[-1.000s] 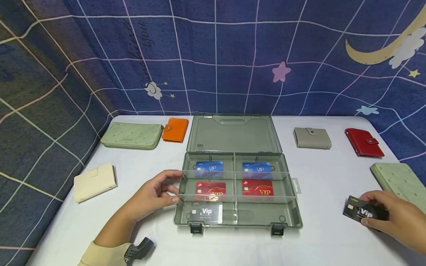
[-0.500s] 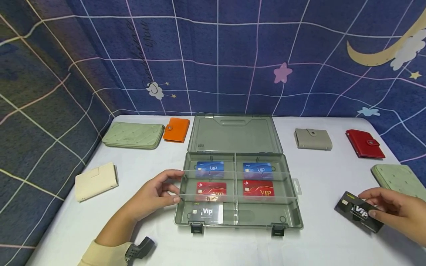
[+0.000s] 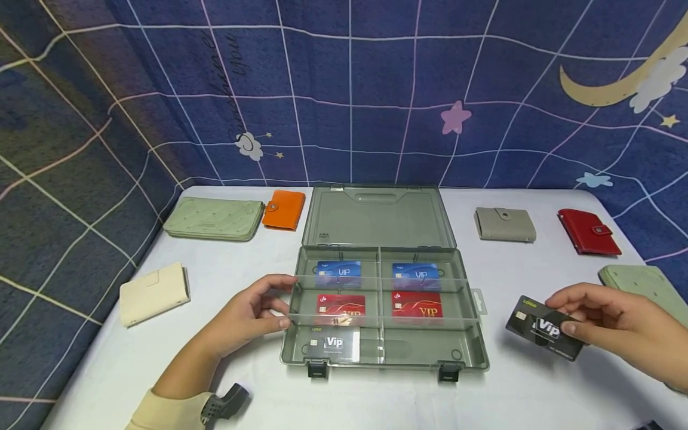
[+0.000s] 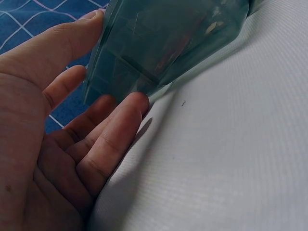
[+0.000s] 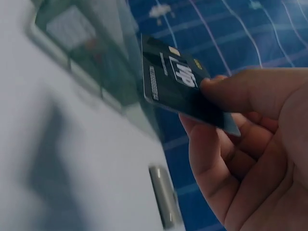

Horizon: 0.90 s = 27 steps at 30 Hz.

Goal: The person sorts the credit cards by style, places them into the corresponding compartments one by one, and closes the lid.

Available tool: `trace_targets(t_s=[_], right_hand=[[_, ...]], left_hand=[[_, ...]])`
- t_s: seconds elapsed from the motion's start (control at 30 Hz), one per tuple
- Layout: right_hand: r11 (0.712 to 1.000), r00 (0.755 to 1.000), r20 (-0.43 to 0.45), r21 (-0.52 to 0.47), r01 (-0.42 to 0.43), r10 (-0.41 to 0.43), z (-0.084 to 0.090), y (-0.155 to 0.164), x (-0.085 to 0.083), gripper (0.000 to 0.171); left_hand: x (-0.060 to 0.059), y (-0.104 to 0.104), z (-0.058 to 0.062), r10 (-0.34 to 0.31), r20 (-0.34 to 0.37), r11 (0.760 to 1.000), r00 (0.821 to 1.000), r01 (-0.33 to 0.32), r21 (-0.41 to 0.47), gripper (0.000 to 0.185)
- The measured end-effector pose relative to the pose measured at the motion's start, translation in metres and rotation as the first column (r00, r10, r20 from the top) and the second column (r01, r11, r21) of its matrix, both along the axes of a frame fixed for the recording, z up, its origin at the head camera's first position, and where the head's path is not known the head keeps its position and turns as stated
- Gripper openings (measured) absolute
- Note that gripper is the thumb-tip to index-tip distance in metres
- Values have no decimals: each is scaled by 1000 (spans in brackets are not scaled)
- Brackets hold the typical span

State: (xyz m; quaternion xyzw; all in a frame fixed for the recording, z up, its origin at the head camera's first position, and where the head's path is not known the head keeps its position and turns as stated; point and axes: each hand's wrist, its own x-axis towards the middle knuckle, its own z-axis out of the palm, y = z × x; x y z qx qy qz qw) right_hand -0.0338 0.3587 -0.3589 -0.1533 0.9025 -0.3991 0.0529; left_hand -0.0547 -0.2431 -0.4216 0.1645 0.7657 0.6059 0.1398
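An open grey-green plastic box (image 3: 408,353) lies mid-table with its lid (image 3: 376,218) flat behind it. Its compartments hold two blue VIP cards (image 3: 338,273), two red VIP cards (image 3: 416,304) and a black-and-white VIP card (image 3: 333,343) at front left; the front right one shows no card. My left hand (image 3: 287,301) holds the box's left wall (image 4: 159,48), thumb on the rim and fingers (image 4: 137,103) against the side. My right hand (image 3: 564,316) pinches a black VIP card (image 3: 543,328) above the table, just right of the box. The same black card (image 5: 178,82) shows between thumb and fingers in the right wrist view.
Closed wallets ring the box on the white table (image 3: 537,394): a long green one (image 3: 212,218), an orange one (image 3: 283,209), a cream one (image 3: 154,292), a beige one (image 3: 504,224), a red one (image 3: 588,230) and another green one (image 3: 642,289). A blue patterned cloth (image 3: 349,89) hangs behind.
My right hand has carried the black card leftward and slightly up, closer to the box's right side. The left hand and the box have stayed put.
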Motion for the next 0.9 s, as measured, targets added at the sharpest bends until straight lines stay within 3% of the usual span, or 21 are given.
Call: trace_targets(t_s=[0.13,0.3,0.5,0.73,0.9], right_hand=[[992,993,-22,-44,-120,119,7,-25,-5,37],[946,954,-67,-124,-299,292,12,-58,-13,43],[909,922,-20,-159,-386,387,17,-93,-22,41],[851,861,-2,-150,-503,509,11,-127,-29,35],[841,844,-23,-78,-536,536,8,-143,-28,37]], left_hand=[[0,0,0,-3,-4,1000,1000,3,3,71],[0,1,0,-2,3,1000,1000,2,2,72],[0,1,1,17,20,1000,1000,-17,-14,72],[0,1,1,16,27,1000,1000,-15,-17,73],[0,1,1,14,25,1000,1000,-14,-9,73]])
